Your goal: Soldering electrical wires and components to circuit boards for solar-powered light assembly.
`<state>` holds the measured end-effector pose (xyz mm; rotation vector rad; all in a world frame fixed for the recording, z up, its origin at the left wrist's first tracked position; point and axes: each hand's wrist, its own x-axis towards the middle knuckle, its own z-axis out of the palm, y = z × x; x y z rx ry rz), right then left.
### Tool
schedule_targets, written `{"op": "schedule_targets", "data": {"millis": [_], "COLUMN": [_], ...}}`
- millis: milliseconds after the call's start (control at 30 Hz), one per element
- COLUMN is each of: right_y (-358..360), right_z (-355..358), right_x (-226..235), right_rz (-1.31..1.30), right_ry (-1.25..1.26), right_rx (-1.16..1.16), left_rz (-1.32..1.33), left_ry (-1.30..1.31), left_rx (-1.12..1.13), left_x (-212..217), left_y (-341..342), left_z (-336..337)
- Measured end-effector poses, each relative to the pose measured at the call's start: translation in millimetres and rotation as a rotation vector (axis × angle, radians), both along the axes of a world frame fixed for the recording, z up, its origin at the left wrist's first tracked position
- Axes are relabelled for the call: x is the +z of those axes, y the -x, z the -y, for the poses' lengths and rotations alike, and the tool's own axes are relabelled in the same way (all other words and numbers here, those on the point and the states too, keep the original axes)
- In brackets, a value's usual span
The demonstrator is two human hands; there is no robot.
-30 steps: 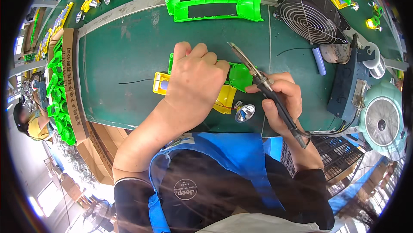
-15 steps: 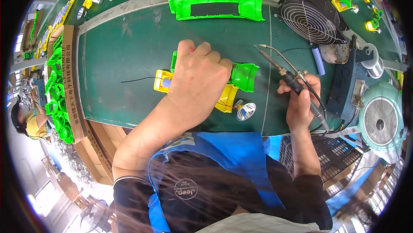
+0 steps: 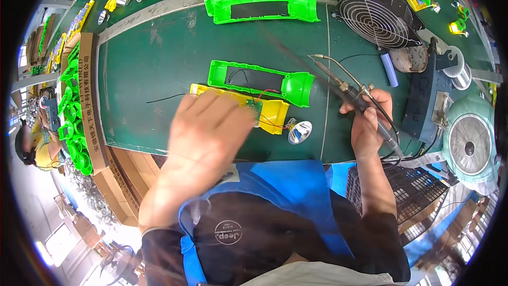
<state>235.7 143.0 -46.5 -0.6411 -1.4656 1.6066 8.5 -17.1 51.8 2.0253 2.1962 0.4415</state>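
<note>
The long yellow plastic casing lies on the green bench top, your left hand over its left half. Those fingers are bent and blurred; I cannot tell how far apart they are or whether they grip anything. To the casing's right, your right hand has its fingers wrapped round a slim black soldering iron with a metal tip. You'd do well to keep that tip clear of your left fingers and the casing's thin wires (plastic marks easily). Printing shows on the brown cardboard box well left of the casing, and a round white print marks your shirt, nearer you.
</note>
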Motion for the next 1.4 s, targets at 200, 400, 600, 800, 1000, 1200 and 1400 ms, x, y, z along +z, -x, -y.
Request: {"op": "schedule_targets", "data": {"millis": [200, 400, 600, 800, 1000, 1200, 1400], "right_y": [4, 4, 24, 35, 35, 37, 32], "right_z": [1, 4, 0, -5, -6, -6, -7], "right_x": [2, 22, 30, 38, 42, 40, 36], "right_rz": [0.047, 0.034, 0.201, 0.301, 0.392, 0.409, 0.389], "right_ry": [-0.013, 0.223, 0.241, 0.254, 0.251, 0.217, 0.145], "right_rx": [0.050, 0.217, 0.332, 0.446, 0.471, 0.488, 0.500], "left_rz": [-0.057, 0.295, 0.218, 0.171, 0.130, 0.153, 0.128], "left_ry": [-0.187, -0.159, -0.046, -0.084, -0.054, -0.030, -0.036], "left_rx": [0.264, -0.175, -0.225, -0.190, -0.215, -0.185, -0.169], "left_x": [0, -25, -34, -36, -34, -38, -39], "left_y": [39, 47, 41, 34, 34, 34, 34], "left_z": [28, 9, 4, 0, -3, -4, -4]}}
